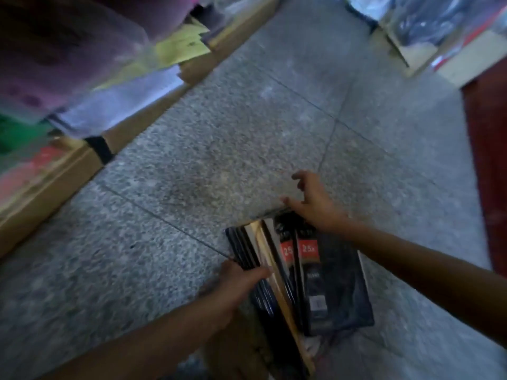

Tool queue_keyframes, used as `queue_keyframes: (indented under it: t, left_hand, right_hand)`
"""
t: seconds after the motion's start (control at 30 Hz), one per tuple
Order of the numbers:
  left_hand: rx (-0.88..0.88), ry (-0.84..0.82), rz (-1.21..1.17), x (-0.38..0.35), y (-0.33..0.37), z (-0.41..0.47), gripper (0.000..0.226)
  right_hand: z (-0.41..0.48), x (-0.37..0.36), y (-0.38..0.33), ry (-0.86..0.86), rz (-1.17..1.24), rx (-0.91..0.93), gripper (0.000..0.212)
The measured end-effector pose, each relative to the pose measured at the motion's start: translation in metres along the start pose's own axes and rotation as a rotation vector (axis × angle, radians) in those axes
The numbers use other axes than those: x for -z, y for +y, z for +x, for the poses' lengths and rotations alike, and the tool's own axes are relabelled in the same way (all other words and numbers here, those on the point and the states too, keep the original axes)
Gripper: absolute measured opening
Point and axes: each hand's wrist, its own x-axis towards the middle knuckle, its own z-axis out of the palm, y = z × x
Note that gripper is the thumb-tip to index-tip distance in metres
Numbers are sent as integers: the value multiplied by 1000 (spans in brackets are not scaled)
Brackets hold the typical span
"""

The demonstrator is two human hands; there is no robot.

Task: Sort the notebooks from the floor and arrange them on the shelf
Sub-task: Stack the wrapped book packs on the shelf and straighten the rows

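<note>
A bunch of dark, plastic-wrapped notebooks (326, 281) with red labels reading "25" stands on edge on the grey floor at the lower middle, fanned apart. My left hand (241, 281) grips the left side of the bunch, thumb across the spines. My right hand (310, 198) hovers over the far top corner of the bunch with fingers spread and loosely curled; whether it touches the notebooks is unclear. The shelf (55, 187) runs along the left edge, holding wrapped stacks of stationery. The whole view is motion-blurred.
Speckled grey floor tiles (219, 133) stretch ahead. Yellow paper packs (181, 48) and pink, green and red stacks sit on the left shelf. Another low shelf with wrapped goods (428, 28) stands at the top right. A dark red surface (488, 160) borders the right edge.
</note>
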Motion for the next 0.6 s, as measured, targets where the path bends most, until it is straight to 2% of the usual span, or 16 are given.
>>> queue_keyframes:
  t: [0.03,0.1,0.2,0.23,0.33,0.4,0.47,0.53,0.6]
  left_hand:
    - [-28,14,-11,-5,-12,11,129]
    - [-35,12,4,-13,-9,9,135]
    - [57,33,-16,-23,5,5,134]
    - [69,34,-10,-24,6,10,136]
    - [118,58,-42,-23,4,28,146]
    - [168,28,-182,-18,9,36,123]
    - [232,-39,-316,-14,22,35,76]
    - [260,-135,-313,-9,35,36,42]
    - [229,-141,-310,2,44,38,11]
  right_hand:
    - [-13,2,10,129,36,-92,59]
    - [-40,5,30,286,89,-287,71]
    - [-78,7,62,358,130,-582,83]
    - [-90,8,71,289,225,-674,82]
    - [-124,10,79,-146,694,-766,58]
    - [-132,11,82,-234,734,-731,49]
    - [-123,14,79,-240,733,-708,47]
    - [-108,15,70,-281,712,-674,43]
    - [-91,14,56,-355,727,-614,29]
